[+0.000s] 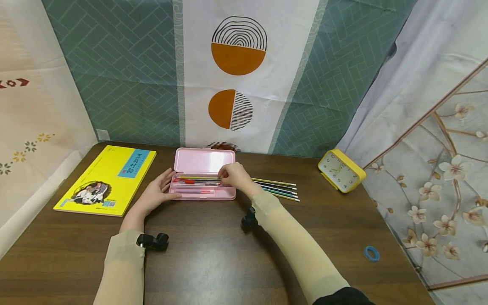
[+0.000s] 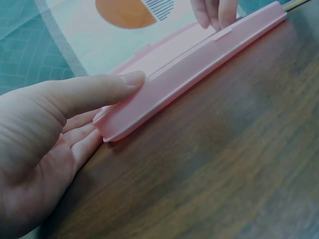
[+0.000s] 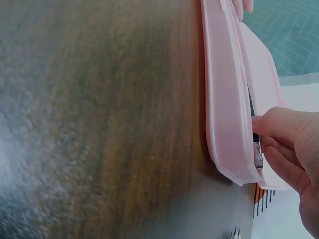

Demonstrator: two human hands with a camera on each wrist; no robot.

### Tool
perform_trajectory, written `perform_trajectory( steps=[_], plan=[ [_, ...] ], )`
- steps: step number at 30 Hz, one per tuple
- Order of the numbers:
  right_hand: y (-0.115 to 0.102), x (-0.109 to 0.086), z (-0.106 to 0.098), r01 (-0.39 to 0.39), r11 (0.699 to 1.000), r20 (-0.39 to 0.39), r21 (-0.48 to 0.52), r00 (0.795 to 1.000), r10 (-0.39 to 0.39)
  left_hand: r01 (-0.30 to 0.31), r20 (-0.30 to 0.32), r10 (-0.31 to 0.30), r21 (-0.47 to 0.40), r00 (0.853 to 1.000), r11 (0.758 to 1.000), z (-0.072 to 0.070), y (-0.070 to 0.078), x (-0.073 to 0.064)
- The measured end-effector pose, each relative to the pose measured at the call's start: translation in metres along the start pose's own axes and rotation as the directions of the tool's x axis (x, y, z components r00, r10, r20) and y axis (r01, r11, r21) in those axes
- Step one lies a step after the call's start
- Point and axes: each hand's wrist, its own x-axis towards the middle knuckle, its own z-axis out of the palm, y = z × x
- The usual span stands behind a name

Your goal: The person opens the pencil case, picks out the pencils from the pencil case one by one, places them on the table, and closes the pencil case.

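Observation:
A pink pencil case lies with its lid raised at the back of the table. My left hand holds its left end, the thumb on the front rim and the fingers round the end. Inside are a red-capped pen, other slim pens, and a pink-and-orange pen in the front compartment. My right hand reaches into the right part of the case with curled fingers. In the right wrist view they pinch a dark pen, partly hidden by the hand and the case wall.
Several pencils lie on the table right of the case, their near ends behind the right hand. A yellow book lies left, a yellow alarm clock stands back right, and a blue ring lies front right.

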Motion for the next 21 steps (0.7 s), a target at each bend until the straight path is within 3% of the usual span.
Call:
perform_trajectory(
  steps=[21],
  plan=[
    [-0.003, -0.008, -0.027, 0.086, 0.994, -0.033, -0.062, 0.996, -0.088, -0.005, -0.006, 0.005, 0.008, 1.000, 1.000, 0.000, -0.001, 0.001]
  ],
)
